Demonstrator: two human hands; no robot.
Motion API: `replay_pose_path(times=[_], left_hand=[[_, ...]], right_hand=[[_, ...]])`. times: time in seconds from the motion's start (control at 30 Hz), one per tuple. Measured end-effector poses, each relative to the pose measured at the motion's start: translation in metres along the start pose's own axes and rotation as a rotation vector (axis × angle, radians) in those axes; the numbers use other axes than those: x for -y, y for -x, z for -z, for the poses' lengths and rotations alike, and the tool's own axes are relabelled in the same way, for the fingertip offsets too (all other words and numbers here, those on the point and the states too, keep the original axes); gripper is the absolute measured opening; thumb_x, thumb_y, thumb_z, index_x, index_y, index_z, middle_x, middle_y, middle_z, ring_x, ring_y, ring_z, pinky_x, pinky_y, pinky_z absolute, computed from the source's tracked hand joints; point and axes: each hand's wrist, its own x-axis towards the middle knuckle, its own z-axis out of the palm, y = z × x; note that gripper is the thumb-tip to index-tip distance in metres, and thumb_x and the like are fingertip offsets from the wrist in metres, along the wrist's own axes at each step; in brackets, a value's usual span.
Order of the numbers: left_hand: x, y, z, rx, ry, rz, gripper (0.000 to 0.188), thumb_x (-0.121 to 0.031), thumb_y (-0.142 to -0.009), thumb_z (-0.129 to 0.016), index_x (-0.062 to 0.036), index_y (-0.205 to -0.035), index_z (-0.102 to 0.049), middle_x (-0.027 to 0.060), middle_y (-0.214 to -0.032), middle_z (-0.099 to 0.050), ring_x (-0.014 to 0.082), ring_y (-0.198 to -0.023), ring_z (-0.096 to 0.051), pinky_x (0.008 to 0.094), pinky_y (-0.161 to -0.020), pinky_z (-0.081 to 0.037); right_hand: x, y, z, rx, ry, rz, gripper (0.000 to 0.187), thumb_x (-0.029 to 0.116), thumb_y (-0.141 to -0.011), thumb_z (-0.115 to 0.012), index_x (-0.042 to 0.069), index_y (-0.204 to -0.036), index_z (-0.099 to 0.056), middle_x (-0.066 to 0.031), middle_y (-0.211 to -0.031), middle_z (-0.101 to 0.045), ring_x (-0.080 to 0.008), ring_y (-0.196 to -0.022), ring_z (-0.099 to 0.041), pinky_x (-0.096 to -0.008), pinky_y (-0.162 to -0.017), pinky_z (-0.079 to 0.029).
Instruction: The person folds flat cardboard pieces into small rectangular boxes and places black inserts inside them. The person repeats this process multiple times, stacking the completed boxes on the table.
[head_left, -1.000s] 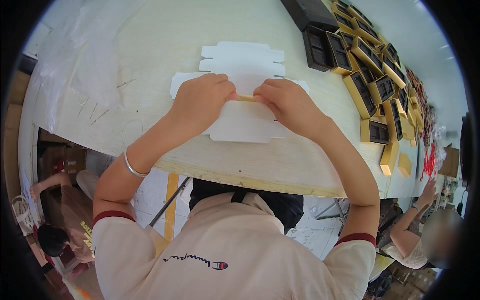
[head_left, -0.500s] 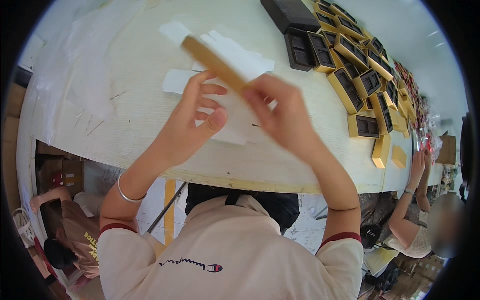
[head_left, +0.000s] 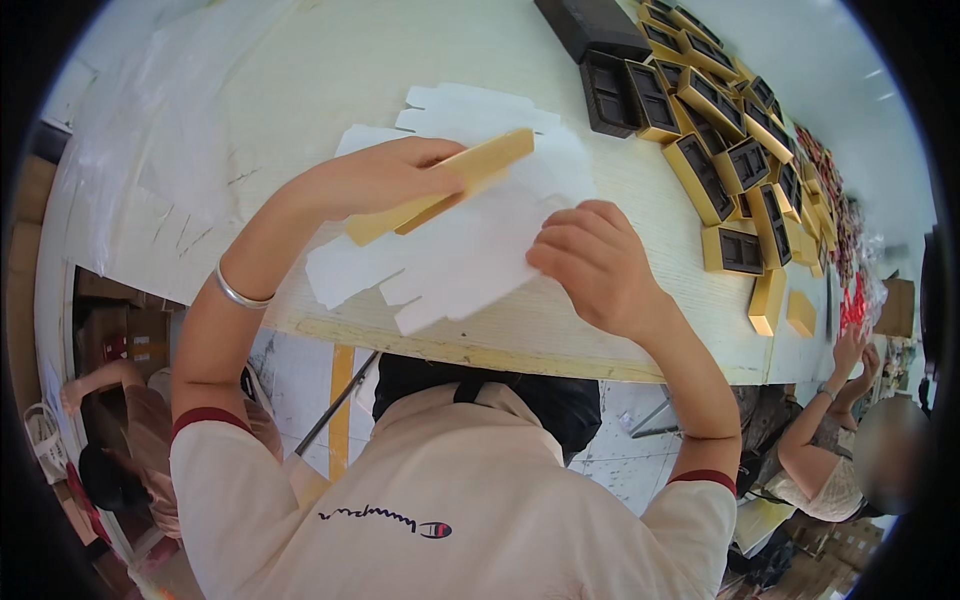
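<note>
A gold strip (head_left: 494, 162) of folded card is gripped by the left hand (head_left: 415, 180), whose fingers are closed around it near the centre of the frame. The strip is held at a slant, its upper end pointed toward the upper right and its lower end toward the lower left. Beneath it, flat white die-cut card (head_left: 480, 240) is spread on the bench (head_left: 300, 110), with notched flaps seen along its upper and lower left edges. The right hand (head_left: 595, 265) is placed at the right of the white card with its fingers curled; whether anything is pinched or touched by it cannot be told. A silver bracelet (head_left: 238, 290) is worn on the left wrist.

In the upper right of the frame, gold boxes (head_left: 690, 187) fitted with black inserts are heaped at varied angles. Just beside them, a black compartmented tray (head_left: 610, 95) is set below a black box (head_left: 592, 28). Clear plastic sheeting (head_left: 160, 130) is laid over the upper left of the bench. One co-worker (head_left: 145, 455) is seen at the lower left edge; another (head_left: 815, 465) is seen at the lower right, with both hands raised near red items (head_left: 854, 303).
</note>
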Motion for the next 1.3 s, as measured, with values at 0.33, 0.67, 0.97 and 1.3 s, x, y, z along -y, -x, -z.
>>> replay_pose_path(times=[0.33,0.67,0.97,1.3], left_hand=[[0.026,0.037,-0.062,-0.534,-0.901,-0.577,0.042,-0.023,-0.068,-0.076,-0.0058,-0.102,-0.060,0.0065,-0.098,-0.057,0.0246,-0.088,-0.055,0.0362,-0.074,-0.047],[0.042,0.025,-0.059,-0.657,-0.723,-0.620,0.025,-0.012,-0.073,-0.072,-0.0031,-0.096,-0.066,0.0051,-0.087,-0.057,0.0231,-0.078,-0.056,0.0345,-0.065,-0.047],[0.046,0.011,-0.054,-0.548,-0.514,-0.306,0.012,-0.010,-0.078,-0.068,-0.0072,-0.089,-0.067,0.0043,-0.076,-0.054,0.0243,-0.072,-0.054,0.0401,-0.066,-0.042],[0.034,0.013,0.016,-0.668,-0.524,-0.404,0.028,-0.010,-0.083,-0.066,-0.0028,-0.109,-0.062,0.0099,-0.096,-0.064,0.0212,-0.086,-0.059,0.0295,-0.075,-0.048]], right_hand=[[-0.025,-0.043,-0.030,0.327,-0.720,-0.817,0.010,0.009,-0.087,-0.064,0.003,-0.089,-0.056,-0.0017,-0.061,-0.051,-0.0089,-0.056,-0.042,-0.0241,-0.053,-0.034],[-0.003,-0.046,-0.012,0.174,-0.362,-0.621,0.025,0.021,-0.082,-0.070,0.005,-0.095,-0.058,-0.0052,-0.077,-0.057,-0.0142,-0.068,-0.051,-0.0270,-0.064,-0.040],[-0.013,-0.044,-0.033,0.431,-0.061,-0.408,0.012,0.008,-0.082,-0.062,0.005,-0.094,-0.063,-0.0100,-0.091,-0.062,-0.0287,-0.086,-0.059,-0.0368,-0.075,-0.045],[-0.013,-0.050,-0.033,0.340,0.057,-0.266,0.011,0.004,-0.079,-0.059,0.005,-0.090,-0.060,-0.0091,-0.081,-0.060,-0.0274,-0.079,-0.059,-0.0378,-0.072,-0.045]])
